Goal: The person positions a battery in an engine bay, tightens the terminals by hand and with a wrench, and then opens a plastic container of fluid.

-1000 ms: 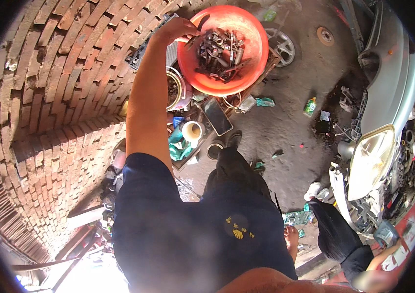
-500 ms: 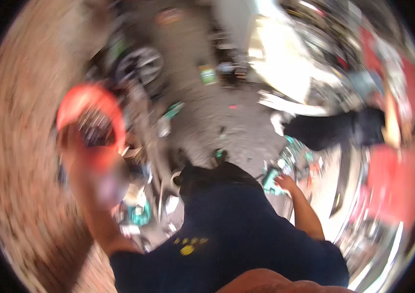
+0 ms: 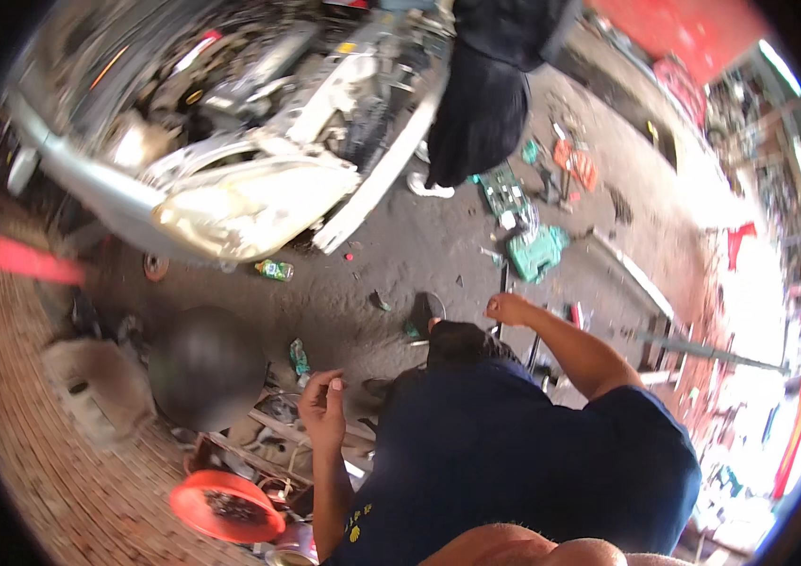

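Note:
My left hand (image 3: 323,404) hangs low at the left of my body, fingers loosely bent and apart, holding nothing visible, above a cluttered low wooden stand (image 3: 268,426). An orange-red basin (image 3: 193,509) of dark metal parts lies just below and left of it. My right hand (image 3: 509,309) is out to the right, fingers curled; whether they hold anything is too small to tell. A dark bar is visible behind it, and a green plastic case (image 3: 533,253) lies on the floor just beyond.
A silver car front (image 3: 108,189) with exposed engine and headlamp fills the upper left. Another person in black trousers (image 3: 476,113) stands beside it. An open tool set (image 3: 502,198), orange item (image 3: 578,165) and green bottle (image 3: 274,270) lie on the floor. A brick wall (image 3: 33,377) rises at left.
My view has swung right towards the car and the co-worker. My left hand has come away from the basin and down to my side. My right hand has moved up and forward.

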A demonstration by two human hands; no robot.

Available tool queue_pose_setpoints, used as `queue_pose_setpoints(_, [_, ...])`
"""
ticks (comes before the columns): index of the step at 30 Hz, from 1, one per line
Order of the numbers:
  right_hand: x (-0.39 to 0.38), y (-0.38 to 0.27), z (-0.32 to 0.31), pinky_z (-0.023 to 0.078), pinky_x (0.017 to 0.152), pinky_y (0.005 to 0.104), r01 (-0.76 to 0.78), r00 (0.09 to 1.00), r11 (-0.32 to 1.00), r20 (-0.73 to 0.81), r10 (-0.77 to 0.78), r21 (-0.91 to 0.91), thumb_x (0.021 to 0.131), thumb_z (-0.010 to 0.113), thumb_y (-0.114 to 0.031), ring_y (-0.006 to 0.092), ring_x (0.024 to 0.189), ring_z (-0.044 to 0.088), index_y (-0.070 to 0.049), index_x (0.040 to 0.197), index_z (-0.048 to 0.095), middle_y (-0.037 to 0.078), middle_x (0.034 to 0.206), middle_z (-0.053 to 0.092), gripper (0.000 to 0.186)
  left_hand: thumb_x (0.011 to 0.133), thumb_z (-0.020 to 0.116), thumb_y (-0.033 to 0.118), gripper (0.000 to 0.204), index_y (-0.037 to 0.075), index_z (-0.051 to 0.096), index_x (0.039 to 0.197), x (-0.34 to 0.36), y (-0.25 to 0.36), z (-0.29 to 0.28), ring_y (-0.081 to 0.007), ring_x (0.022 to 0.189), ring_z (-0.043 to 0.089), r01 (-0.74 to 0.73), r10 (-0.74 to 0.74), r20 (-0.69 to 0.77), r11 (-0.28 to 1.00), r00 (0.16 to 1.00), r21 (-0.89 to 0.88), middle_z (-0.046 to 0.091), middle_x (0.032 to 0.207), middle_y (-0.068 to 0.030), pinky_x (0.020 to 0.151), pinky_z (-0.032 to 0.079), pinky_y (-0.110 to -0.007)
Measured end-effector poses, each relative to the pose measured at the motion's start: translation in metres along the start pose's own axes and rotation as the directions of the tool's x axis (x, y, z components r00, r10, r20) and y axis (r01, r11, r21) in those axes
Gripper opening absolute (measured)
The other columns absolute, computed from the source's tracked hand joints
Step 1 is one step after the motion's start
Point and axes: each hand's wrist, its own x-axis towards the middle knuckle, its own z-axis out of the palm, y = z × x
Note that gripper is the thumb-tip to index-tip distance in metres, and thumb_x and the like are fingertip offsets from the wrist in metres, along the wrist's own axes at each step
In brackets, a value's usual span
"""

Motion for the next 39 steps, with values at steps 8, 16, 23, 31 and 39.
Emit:
queue_pose_setpoints(8, [0.063, 0.053, -0.054, 0.06, 0.09, 0.0522, 0.009, 0.97, 0.939, -0.233, 0.076, 0.343, 0.097, 0.067, -0.043, 0.0426, 0.102, 0.075, -0.01, 0.111, 0.078, 0.02, 0.105, 0.08, 0.038, 0.106, 0.069, 0.026, 0.03, -0.003, 0.076, 0.114, 0.122, 0.058, 0.122, -0.0103, 0.087, 0.061, 0.053, -0.078, 0.069, 0.952, 0.995, 0.302, 0.069, 0.09, -0.0025, 0.081, 0.045, -0.027])
queue_pose_setpoints(16, [0.087, 0.063, -0.14, 0.059, 0.094, 0.0499, -0.023, 0.96, 0.865, -0.23, 0.159, 0.501, 0.097, 0.067, -0.042, 0.0404, 0.107, 0.075, -0.012, 0.116, 0.076, 0.016, 0.109, 0.08, 0.036, 0.108, 0.06, 0.006, 0.022, -0.005, 0.071, 0.124, 0.234, 0.094, 0.254, -0.0132, 0.094, 0.064, -0.009, -0.168, 0.392, 0.911, 0.905, 0.412, 0.071, 0.098, -0.0066, 0.09, 0.049, -0.028])
queue_pose_setpoints(23, [0.086, 0.112, -0.106, 0.059, 0.091, 0.0495, -0.261, 0.879, 0.741, -0.164, 0.447, 0.618, 0.099, 0.071, -0.041, 0.0417, 0.105, 0.075, -0.005, 0.114, 0.076, 0.021, 0.108, 0.079, 0.039, 0.109, 0.061, 0.006, 0.023, -0.006, 0.069, 0.127, 0.313, 0.075, 0.284, -0.0125, 0.097, 0.065, -0.04, -0.262, 0.581, 0.89, 0.77, 0.455, 0.071, 0.101, -0.0061, 0.092, 0.051, -0.029])
queue_pose_setpoints(31, [-0.033, 0.145, 0.057, 0.059, 0.077, 0.0495, -0.55, 0.454, 0.149, 0.145, 0.879, 0.821, 0.097, 0.073, -0.043, 0.0365, 0.081, 0.078, -0.003, 0.091, 0.08, 0.02, 0.084, 0.077, 0.042, 0.108, 0.067, 0.012, 0.025, -0.004, 0.07, 0.128, 0.443, 0.066, 0.333, -0.0101, 0.094, 0.064, -0.107, -0.3, 0.784, 0.901, 0.543, 0.42, 0.072, 0.103, -0.0048, 0.088, 0.051, -0.026])
queue_pose_setpoints(39, [-0.047, 0.056, 0.089, 0.058, 0.072, 0.0442, -0.331, 0.353, -0.162, 0.281, 0.892, 0.93, 0.097, 0.068, -0.037, 0.0302, 0.073, 0.075, 0.0, 0.099, 0.078, 0.015, 0.081, 0.077, 0.038, 0.109, 0.068, 0.014, 0.027, -0.005, 0.068, 0.129, 0.531, 0.071, 0.369, -0.0097, 0.096, 0.065, -0.134, -0.32, 0.815, 0.893, 0.482, 0.43, 0.072, 0.108, -0.006, 0.085, 0.053, -0.026])
